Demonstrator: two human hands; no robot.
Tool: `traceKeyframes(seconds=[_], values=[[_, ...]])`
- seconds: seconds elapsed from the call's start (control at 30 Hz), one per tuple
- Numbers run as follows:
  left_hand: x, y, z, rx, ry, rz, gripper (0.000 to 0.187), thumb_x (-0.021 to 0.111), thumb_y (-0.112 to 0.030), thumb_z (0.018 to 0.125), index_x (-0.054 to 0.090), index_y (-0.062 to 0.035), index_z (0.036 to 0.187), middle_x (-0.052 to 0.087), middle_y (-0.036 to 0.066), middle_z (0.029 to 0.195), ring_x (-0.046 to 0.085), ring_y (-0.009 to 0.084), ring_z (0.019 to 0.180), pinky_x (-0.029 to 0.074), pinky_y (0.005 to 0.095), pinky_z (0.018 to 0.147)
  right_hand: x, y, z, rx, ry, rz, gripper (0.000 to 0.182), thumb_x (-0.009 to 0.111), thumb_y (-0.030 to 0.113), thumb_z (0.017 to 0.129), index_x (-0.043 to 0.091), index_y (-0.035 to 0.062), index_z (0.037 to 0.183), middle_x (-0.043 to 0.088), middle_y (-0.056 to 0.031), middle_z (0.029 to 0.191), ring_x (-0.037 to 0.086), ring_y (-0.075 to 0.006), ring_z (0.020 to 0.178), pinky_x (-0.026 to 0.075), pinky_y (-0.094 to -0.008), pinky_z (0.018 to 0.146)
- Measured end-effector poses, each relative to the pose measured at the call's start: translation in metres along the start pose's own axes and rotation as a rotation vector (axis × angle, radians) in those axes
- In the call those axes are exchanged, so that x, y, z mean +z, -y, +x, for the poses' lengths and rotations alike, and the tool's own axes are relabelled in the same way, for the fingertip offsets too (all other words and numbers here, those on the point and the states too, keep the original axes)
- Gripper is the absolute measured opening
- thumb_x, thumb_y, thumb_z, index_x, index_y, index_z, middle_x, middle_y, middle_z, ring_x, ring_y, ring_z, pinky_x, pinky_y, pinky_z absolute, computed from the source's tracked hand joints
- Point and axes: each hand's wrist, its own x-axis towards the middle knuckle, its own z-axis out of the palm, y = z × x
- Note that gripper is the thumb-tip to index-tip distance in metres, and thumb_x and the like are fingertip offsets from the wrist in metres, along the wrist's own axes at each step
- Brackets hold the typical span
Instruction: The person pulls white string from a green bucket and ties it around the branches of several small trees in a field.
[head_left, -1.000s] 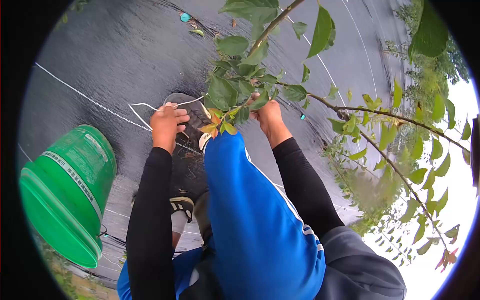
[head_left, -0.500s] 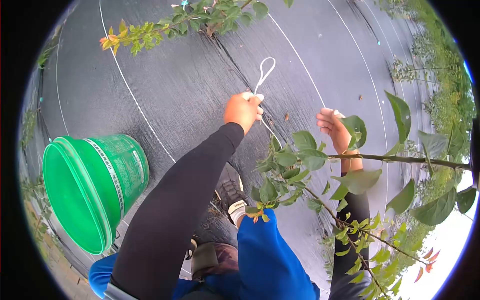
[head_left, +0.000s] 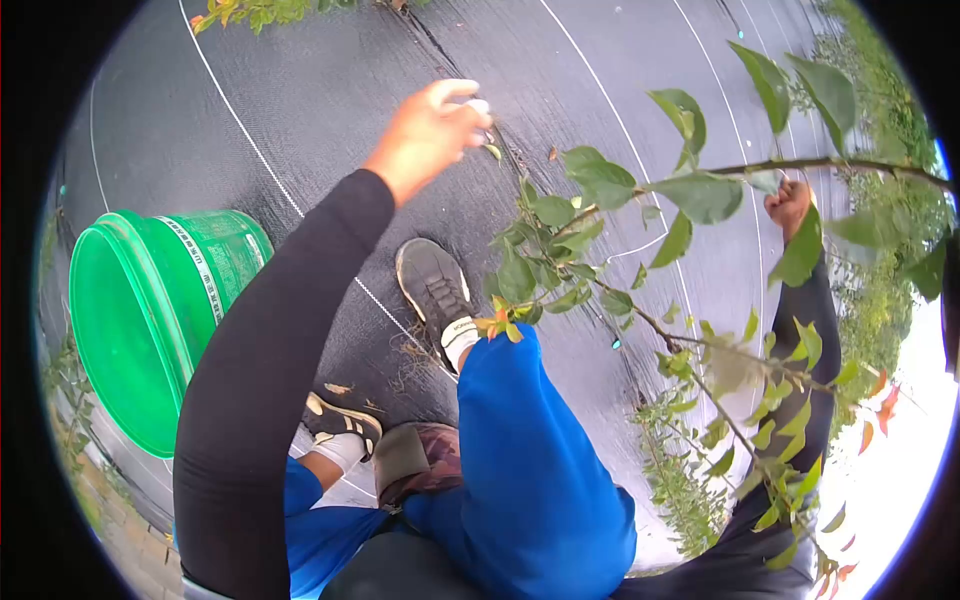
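My left hand is above the black ground fabric, its fingers loosely bent and apart, with nothing visible in them. At the right, my right hand is closed beside a leafy branch; leaves and blur hide what it grips. A piece of white cord shows behind the leaves between my hands. Lower twigs of the branch cross in front of my right sleeve.
A green bucket lies tipped at the left, its mouth facing left. My shoes stand on the fabric, near dry grass. Another leafy branch shows at the top, with greenery along the right edge.
The white loop is no longer in my left hand, whose fingers have parted and which moved up and left. My right hand moved right and closed. The view has shifted, showing more of my legs.
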Motion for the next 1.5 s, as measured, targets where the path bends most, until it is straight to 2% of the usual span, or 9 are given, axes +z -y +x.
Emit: traceKeyframes(seconds=[0.13,0.23,0.67,0.83,1.07,1.17,1.23,1.27,1.5], values=[[-0.048,-0.027,-0.088,0.042,-0.170,0.121,0.038,0.048,-0.025,0.092,0.046,-0.0089,0.126,0.064,0.006,0.102,0.060,0.0118,0.086,0.046,0.0252,0.072,-0.184,-0.055,-0.151,-0.080,-0.334,0.243,0.016,0.041,0.014,0.092,0.047,0.0101,0.078,0.025,0.0063,0.049,0.023,-0.0074,0.040,0.026,-0.0232,0.039],[-0.060,-0.051,-0.149,0.100,-0.171,0.146,0.038,0.047,-0.024,0.092,0.046,-0.0082,0.126,0.063,0.006,0.102,0.059,0.0116,0.087,0.046,0.0245,0.074,-0.183,-0.125,-0.270,-0.210,-0.501,0.188,0.014,0.043,0.019,0.093,0.049,0.0112,0.083,0.023,0.0070,0.051,0.022,-0.0068,0.040,0.025,-0.0227,0.039],[-0.035,-0.083,-0.369,0.426,-0.354,-0.105,0.029,0.047,-0.016,0.093,0.050,-0.0019,0.119,0.060,0.010,0.104,0.060,0.0154,0.089,0.049,0.0267,0.076,-0.158,-0.172,-0.559,-0.771,0.291,0.653,0.017,0.033,0.016,0.098,0.046,0.0057,0.092,0.019,0.0044,0.055,0.018,-0.0076,0.045,0.025,-0.0244,0.045],[-0.011,-0.040,-0.415,0.523,-0.626,-0.425,0.040,0.045,-0.019,0.095,0.036,0.0017,0.128,0.052,0.018,0.117,0.057,0.0224,0.101,0.048,0.0311,0.084,-0.132,-0.152,-0.590,-0.904,0.564,0.666,0.022,0.030,0.015,0.098,0.048,0.0012,0.096,0.020,0.0034,0.058,0.019,-0.0085,0.046,0.023,-0.0241,0.044],[0.001,-0.009,-0.429,0.423,-0.524,-0.923,0.056,0.048,-0.029,0.093,0.025,-0.0001,0.135,0.038,0.018,0.132,0.038,0.0319,0.125,0.035,0.0410,0.101,-0.015,-0.112,-0.565,-0.906,1.164,0.599,0.025,0.029,0.013,0.098,0.045,-0.0044,0.105,0.022,0.0015,0.062,0.021,-0.0092,0.049,0.025,-0.0243,0.047],[-0.026,-0.029,-0.451,0.626,-0.535,-1.118,0.049,0.031,-0.034,0.098,0.027,-0.0021,0.135,0.037,0.018,0.136,0.039,0.0275,0.125,0.036,0.0399,0.101,0.046,-0.099,-0.550,-0.858,1.361,0.553,0.028,0.029,0.012,0.098,0.044,-0.0069,0.112,0.021,0.0013,0.063,0.021,-0.0093,0.051,0.025,-0.0241,0.048],[-0.052,-0.034,-0.469,0.795,-0.574,-1.167,0.049,0.029,-0.035,0.098,0.027,-0.0024,0.135,0.039,0.018,0.134,0.042,0.0279,0.122,0.037,0.0397,0.100,0.082,-0.088,-0.527,-0.352,1.989,0.396,0.055,0.060,0.042,0.083,0.049,0.0033,0.121,0.055,-0.0164,0.114,0.055,-0.0333,0.104,0.043,-0.0444,0.090],[-0.065,-0.034,-0.479,0.813,-0.618,-1.174,0.049,0.029,-0.035,0.098,0.027,-0.0024,0.135,0.039,0.018,0.134,0.042,0.0279,0.122,0.037,0.0397,0.100,0.097,-0.107,-0.556,-0.739,1.433,0.504,0.025,0.030,0.011,0.098,0.045,-0.0057,0.109,0.022,0.0012,0.062,0.021,-0.0091,0.051,0.025,-0.0250,0.049],[-0.088,-0.041,-0.555,1.262,-0.995,-1.246,0.045,0.029,-0.041,0.097,0.038,-0.0056,0.123,0.050,0.015,0.119,0.049,0.0263,0.111,0.039,0.0431,0.096,0.182,-0.126,-0.543,-0.383,1.554,0.600,0.021,0.029,0.013,0.098,0.043,-0.0023,0.101,0.024,-0.0001,0.062,0.022,-0.0101,0.049,0.028,-0.0272,0.051]])
